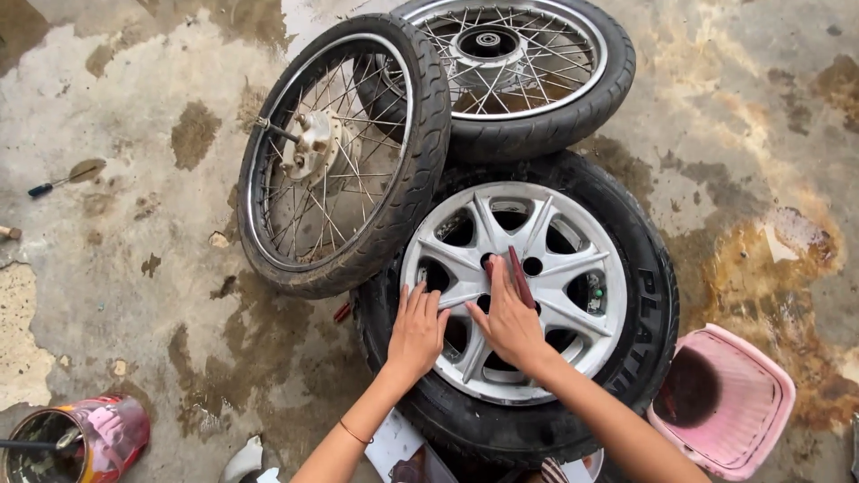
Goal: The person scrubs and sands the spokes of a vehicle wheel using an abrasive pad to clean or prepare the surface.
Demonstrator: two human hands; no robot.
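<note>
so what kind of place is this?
Likely an informal outdoor tyre repair spot: stained wet concrete floor, a car wheel lying flat under both hands, and two spoked motorcycle wheels stacked beside it.

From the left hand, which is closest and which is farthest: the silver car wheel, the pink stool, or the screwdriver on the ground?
Measured from the left hand:
1. Silver car wheel: right under the hand, touching.
2. Pink stool: off to the right, on the floor.
3. Screwdriver: far left, up near the edge.

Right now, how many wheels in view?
3. A car wheel with silver alloy rim lies flat under both hands. A spoked wheel leans against its upper left edge. A second spoked wheel lies behind, partly covered.
</note>
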